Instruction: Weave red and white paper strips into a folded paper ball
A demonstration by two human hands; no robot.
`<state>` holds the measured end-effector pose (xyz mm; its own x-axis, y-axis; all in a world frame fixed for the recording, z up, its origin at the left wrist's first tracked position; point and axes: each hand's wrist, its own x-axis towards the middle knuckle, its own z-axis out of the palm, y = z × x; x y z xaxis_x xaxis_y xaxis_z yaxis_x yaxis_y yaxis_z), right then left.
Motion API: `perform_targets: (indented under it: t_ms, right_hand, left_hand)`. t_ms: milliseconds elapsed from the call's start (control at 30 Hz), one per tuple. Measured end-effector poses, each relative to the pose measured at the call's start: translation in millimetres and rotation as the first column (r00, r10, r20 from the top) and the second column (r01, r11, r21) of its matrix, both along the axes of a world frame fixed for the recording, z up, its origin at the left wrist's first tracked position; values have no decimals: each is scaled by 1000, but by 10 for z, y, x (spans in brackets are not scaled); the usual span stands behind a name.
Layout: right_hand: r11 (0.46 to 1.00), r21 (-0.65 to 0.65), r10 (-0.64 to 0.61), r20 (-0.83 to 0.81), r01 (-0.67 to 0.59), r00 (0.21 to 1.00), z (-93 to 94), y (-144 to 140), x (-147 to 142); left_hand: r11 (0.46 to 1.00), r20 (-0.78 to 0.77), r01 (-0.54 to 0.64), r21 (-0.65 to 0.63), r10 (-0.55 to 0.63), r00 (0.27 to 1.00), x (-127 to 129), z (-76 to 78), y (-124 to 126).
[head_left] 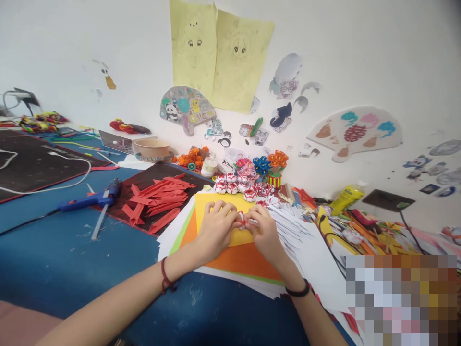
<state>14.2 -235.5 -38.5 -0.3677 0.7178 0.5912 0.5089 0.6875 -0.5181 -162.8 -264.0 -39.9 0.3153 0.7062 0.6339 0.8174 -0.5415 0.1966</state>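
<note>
My left hand (218,222) and my right hand (262,228) meet over a stack of coloured paper sheets (230,259). Between their fingertips they pinch a small red and white folded paper piece (242,220), partly covered by the fingers. Just beyond the hands sits a cluster of similar red and white paper pieces (250,193). Folded red paper strips (162,199) lie in a pile left of my left hand, on a dark mat (126,185). Many white paper strips (288,226) are fanned out right of my right hand.
A blue glue gun (86,202) with its cord rests at the left. Toward the wall stand a round bowl (153,150), a white bottle (209,166) and paper flowers (261,166). A yellow bottle (347,198) and cluttered paper scraps (374,235) occupy the right side.
</note>
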Motion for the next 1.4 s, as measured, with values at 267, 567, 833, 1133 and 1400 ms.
perform_targets:
  t_ms: [267, 567, 833, 1133, 1400]
  right_hand:
    - [997, 0, -71, -66, 71, 995, -45, -21, -41]
    - [839, -444, 55, -505, -314, 861, 109, 13, 76]
    - [365, -638, 246, -636, -678, 732, 93, -54, 83]
    - [806, -467, 32, -579, -364, 814, 81, -54, -44]
    - [867, -434, 15, -465, -242, 885, 1, -53, -102]
  left_hand:
    - [990, 237, 88, -114, -58, 970, 41, 23, 70]
    - [914, 526, 374, -157, -243, 815, -132, 158, 191]
    - [852, 549, 520, -59, -408, 729, -255, 337, 154]
    - [983, 101, 166, 80, -174, 980, -441, 403, 139]
    - [957, -246, 59, 284, 13, 969, -317, 229, 143]
